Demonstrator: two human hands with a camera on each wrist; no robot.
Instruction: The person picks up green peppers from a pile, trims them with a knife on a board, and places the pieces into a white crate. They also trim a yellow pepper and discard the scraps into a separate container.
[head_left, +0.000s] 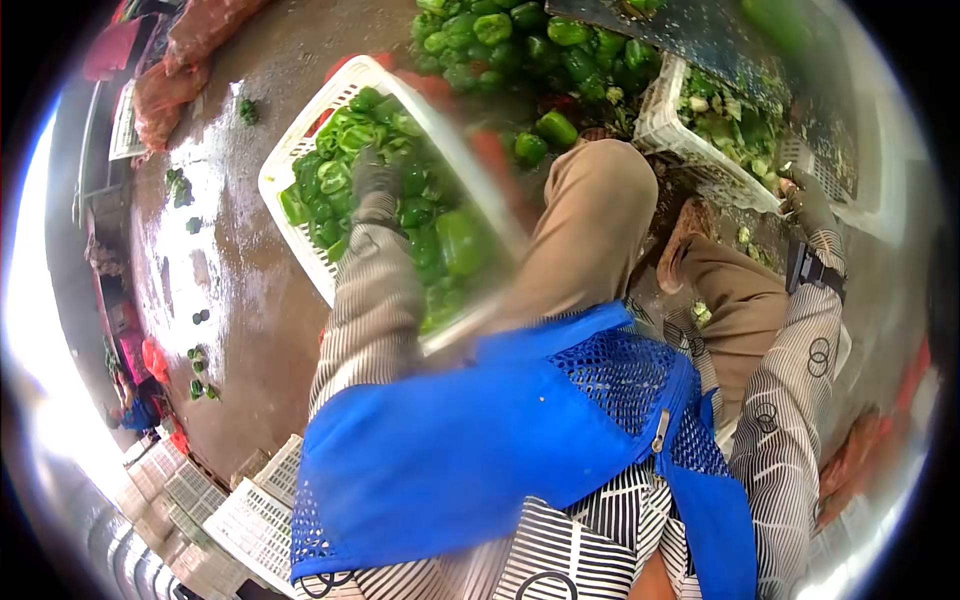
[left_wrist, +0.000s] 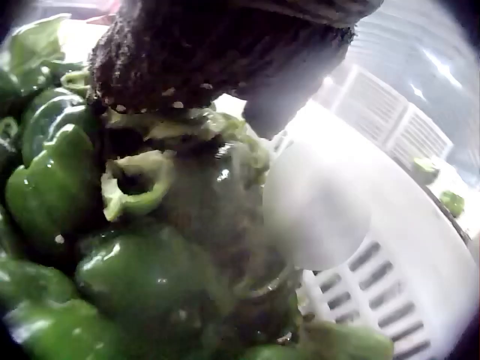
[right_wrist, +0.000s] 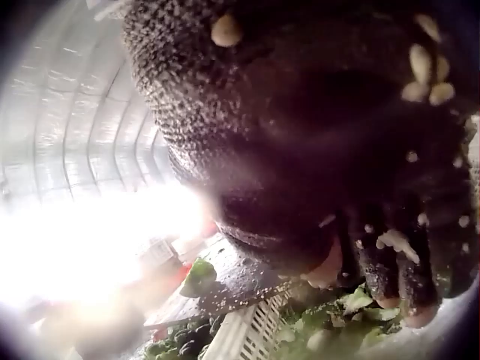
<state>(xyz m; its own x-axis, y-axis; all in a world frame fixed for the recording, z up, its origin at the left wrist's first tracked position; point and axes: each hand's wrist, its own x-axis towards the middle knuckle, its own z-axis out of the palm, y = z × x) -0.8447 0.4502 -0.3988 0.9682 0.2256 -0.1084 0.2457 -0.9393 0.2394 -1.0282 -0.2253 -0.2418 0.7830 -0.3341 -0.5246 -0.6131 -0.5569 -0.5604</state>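
Note:
My left hand point(head_left: 377, 180), in a dark glove, reaches down into a white plastic crate point(head_left: 285, 235) full of green bell peppers point(head_left: 335, 178). In the left wrist view the glove point(left_wrist: 225, 60) hangs right above the peppers, and a cut pepper point(left_wrist: 139, 180) with a hollow top lies below it. I cannot tell whether the fingers grip one. My right hand point(head_left: 808, 200), gloved too, is at the corner of a second white crate point(head_left: 700, 175) holding pepper scraps. Its fingers point(right_wrist: 375, 270) hang loosely bent, with nothing seen between them and seeds stuck to the glove.
A large heap of green peppers point(head_left: 480, 50) lies ahead, beside a dark board point(head_left: 690, 40) strewn with bits. My bent knee point(head_left: 605, 190) stands between the two crates. Loose pepper pieces point(head_left: 180, 187) lie on the wet floor point(head_left: 240, 300) at left. Stacked white crates point(head_left: 250, 525) stand behind.

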